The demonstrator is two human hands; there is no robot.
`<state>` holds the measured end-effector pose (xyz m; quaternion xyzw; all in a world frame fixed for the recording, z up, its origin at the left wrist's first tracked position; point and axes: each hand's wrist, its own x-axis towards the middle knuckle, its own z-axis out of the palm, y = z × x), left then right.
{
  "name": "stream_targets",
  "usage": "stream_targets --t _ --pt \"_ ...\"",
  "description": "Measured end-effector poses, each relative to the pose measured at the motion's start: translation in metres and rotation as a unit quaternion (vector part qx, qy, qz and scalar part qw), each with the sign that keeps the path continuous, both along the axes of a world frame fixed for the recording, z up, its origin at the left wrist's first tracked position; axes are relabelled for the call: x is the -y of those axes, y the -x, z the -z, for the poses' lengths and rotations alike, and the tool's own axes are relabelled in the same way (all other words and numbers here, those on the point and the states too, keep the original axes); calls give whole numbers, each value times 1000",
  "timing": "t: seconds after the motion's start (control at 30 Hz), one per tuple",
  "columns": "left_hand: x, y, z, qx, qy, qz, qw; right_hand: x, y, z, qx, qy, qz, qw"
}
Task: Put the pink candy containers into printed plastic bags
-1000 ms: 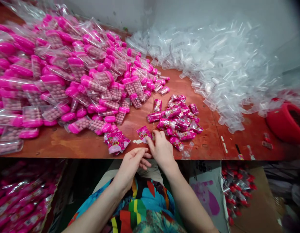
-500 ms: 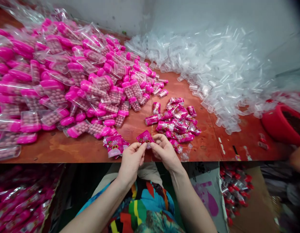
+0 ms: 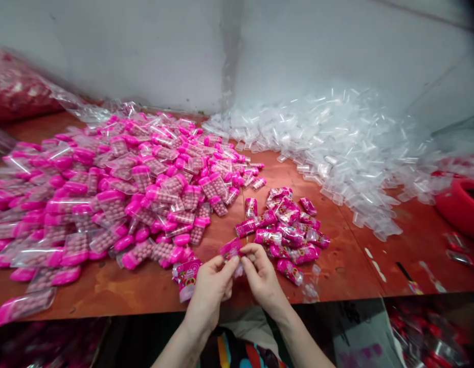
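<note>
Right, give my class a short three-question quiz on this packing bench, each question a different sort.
1. True or false: the left hand and the right hand both pinch one pink packet.
2. Where does the heap of clear empty tubes lie from the heap of pink-capped candy bottles? A) to its left B) to its right C) beneath it
3. Fill in: the bowl at the right edge of the table is ____.
Key: 1 true; 2 B; 3 red.

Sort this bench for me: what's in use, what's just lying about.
In use: pink label, pinched between left hand and right hand; label stack beside them.
Lying about: wrapped pink packs; heap of pink-capped boxes; clear plastic heap; red tub.
</note>
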<state>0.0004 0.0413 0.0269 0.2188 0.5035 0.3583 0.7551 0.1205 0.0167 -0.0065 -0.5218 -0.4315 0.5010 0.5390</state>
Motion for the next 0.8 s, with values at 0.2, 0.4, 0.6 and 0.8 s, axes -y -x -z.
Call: stream_targets --t 0.2,0.4,0.6,0.8 --pt "-18 11 -4 -7 -13 -48 999 -23 14 -7 28 -31 -51 998" --pt "-35 16 1 -31 -32 -83 996 -47 30 -3 110 -69 -27 991" --pt "-42 31 -4 -8 -24 -48 999 -66 19 -6 217 -102 -97 966" --pt "-48 40 -6 -9 -25 -118 993 -118 3 -3 488 -112 -13 866"
